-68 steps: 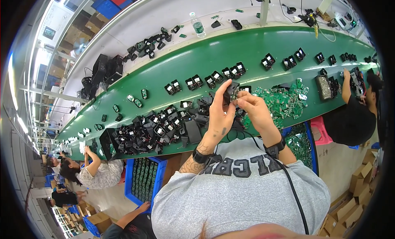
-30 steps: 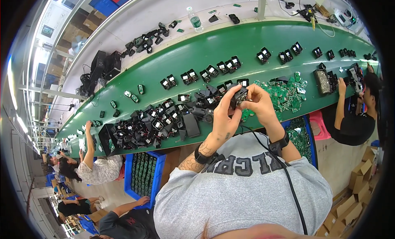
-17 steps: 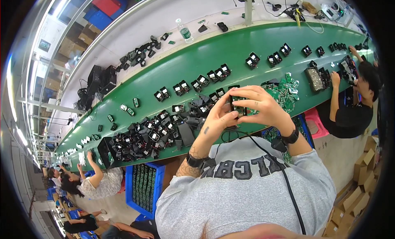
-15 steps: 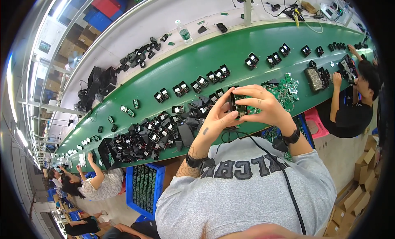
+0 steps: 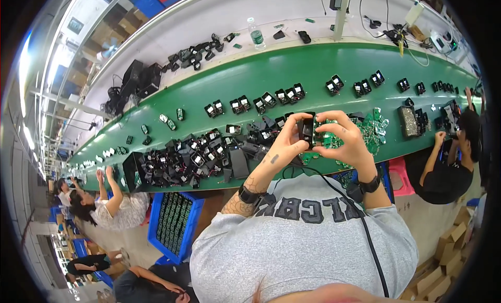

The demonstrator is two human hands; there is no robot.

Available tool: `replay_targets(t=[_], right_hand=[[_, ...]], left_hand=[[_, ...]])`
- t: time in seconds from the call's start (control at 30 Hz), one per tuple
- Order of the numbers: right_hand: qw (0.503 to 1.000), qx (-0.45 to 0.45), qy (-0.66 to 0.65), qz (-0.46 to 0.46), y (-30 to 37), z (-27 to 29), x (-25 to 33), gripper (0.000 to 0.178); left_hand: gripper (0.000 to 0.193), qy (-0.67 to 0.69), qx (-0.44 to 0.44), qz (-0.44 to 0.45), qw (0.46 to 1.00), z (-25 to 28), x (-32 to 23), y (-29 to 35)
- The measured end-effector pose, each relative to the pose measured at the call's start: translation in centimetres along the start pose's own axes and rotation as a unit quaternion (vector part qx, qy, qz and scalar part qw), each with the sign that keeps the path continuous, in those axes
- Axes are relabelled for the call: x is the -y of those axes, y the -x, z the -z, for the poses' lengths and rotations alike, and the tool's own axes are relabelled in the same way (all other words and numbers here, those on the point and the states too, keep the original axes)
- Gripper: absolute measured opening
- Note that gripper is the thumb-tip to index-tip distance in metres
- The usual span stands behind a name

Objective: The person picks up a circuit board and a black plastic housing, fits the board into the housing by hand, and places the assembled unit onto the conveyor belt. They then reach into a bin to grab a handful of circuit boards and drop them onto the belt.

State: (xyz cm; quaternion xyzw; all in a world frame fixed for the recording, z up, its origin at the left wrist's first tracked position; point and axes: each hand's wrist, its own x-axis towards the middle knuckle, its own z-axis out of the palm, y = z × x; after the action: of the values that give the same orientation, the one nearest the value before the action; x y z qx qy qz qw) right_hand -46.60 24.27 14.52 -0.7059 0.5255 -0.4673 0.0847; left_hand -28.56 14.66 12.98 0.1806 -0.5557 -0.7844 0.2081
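In front of my chest, my left hand is closed around a small black plastic case, fingers at its top and thumb near its bottom. The case is tilted up, its dark hollow side showing. My right hand is curled at the case's right edge, index finger high and thumb low. What lies between its fingertips is too small to make out. Beneath and beyond that hand lies a heap of green circuit boards. Left of my hands is a large pile of black cases with white labels and wires.
Small groups of black cases line the green bench. A water bottle stands on the back ledge. A blue crate of boards sits below the bench's edge. Co-workers sit left and right; a pink stool is nearby.
The view has shifted, so the bench appears slightly lower and more to the right. The case has turned, showing its dark hollow; the right fingers have drawn back to its right edge.
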Motion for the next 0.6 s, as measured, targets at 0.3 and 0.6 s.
replay_targets(t=[0.3,0.6], right_hand=[[0.989,-0.101,0.042,0.104,-0.8,-2.2,-0.3,0.047],[0.985,-0.038,0.12,0.121,-1.2,-2.0,0.1,0.042]], left_hand=[[0.044,-0.113,-0.08,-0.084,0.987,-0.3,0.7,-0.6],[0.061,0.071,-0.081,-0.003,0.994,0.6,-0.4,-0.2]])
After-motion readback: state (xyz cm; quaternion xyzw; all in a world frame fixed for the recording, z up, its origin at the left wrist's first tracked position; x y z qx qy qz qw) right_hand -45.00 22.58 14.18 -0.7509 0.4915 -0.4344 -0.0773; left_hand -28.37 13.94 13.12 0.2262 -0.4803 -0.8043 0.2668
